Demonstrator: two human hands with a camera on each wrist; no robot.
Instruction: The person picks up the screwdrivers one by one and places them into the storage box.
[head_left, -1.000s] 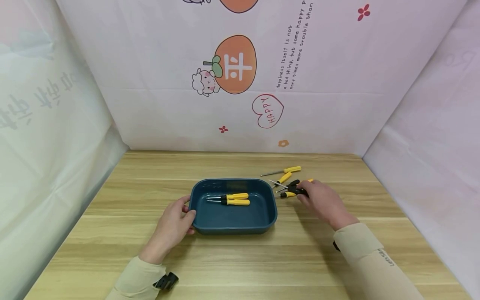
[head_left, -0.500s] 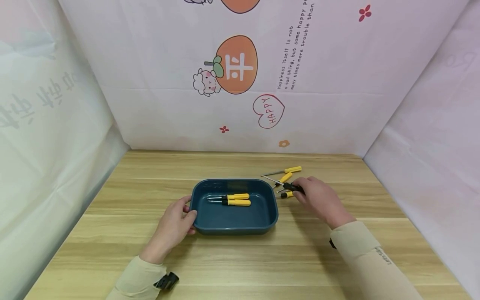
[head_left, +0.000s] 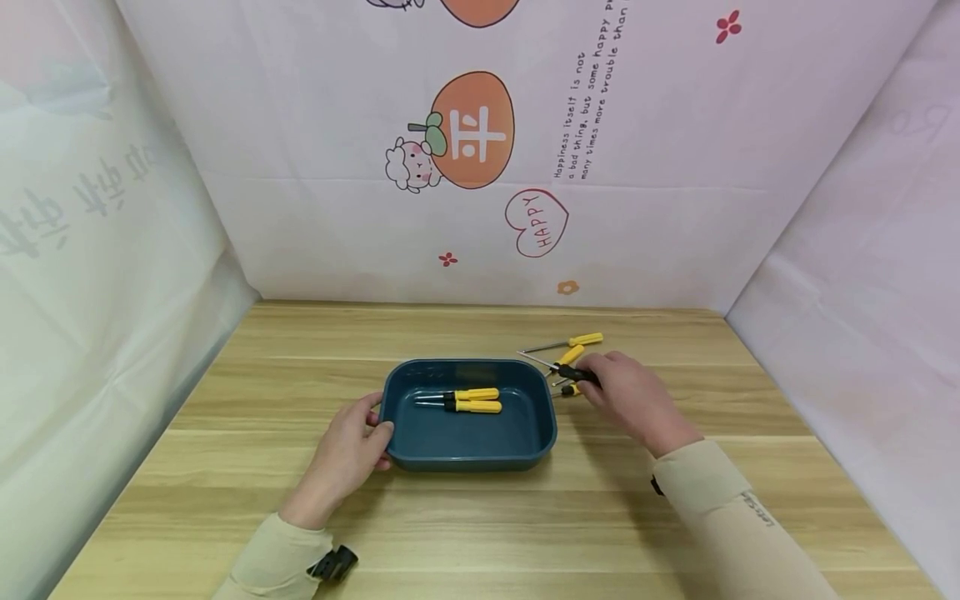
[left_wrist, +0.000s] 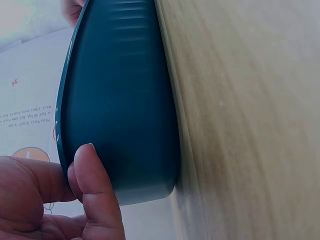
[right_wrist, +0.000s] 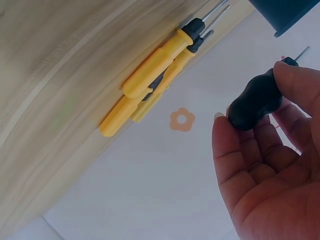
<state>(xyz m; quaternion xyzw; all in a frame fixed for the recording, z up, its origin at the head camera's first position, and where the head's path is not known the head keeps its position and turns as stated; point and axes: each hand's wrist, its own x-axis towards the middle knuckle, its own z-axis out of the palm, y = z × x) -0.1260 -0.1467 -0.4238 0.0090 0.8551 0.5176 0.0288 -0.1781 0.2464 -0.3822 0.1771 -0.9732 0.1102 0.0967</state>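
A dark blue plastic box (head_left: 472, 463) stands on the wooden table. My left hand (head_left: 347, 447) grips its left end, with the thumb at the rim and fingers against the outer wall (left_wrist: 125, 100). Inside lie two yellow-handled screwdrivers (head_left: 477, 407), side by side with shafts pointing left. My right hand (head_left: 630, 402) holds a black-handled screwdriver (right_wrist: 256, 102) just right of the box. Its shaft points left and slightly away from me, near the box's far right corner.
Several loose screwdrivers lie right of the box, partly hidden by my right hand. One yellow-handled screwdriver (head_left: 586, 339) lies farthest back; others are bunched together (right_wrist: 157, 65) in the right wrist view. A printed white cloth (head_left: 337, 233) hangs behind the table (head_left: 300, 333).
My right hand has lifted the black-handled screwdriver off the loose pile and moved it left, toward the box. My left hand stays on the box, which looks unmoved.
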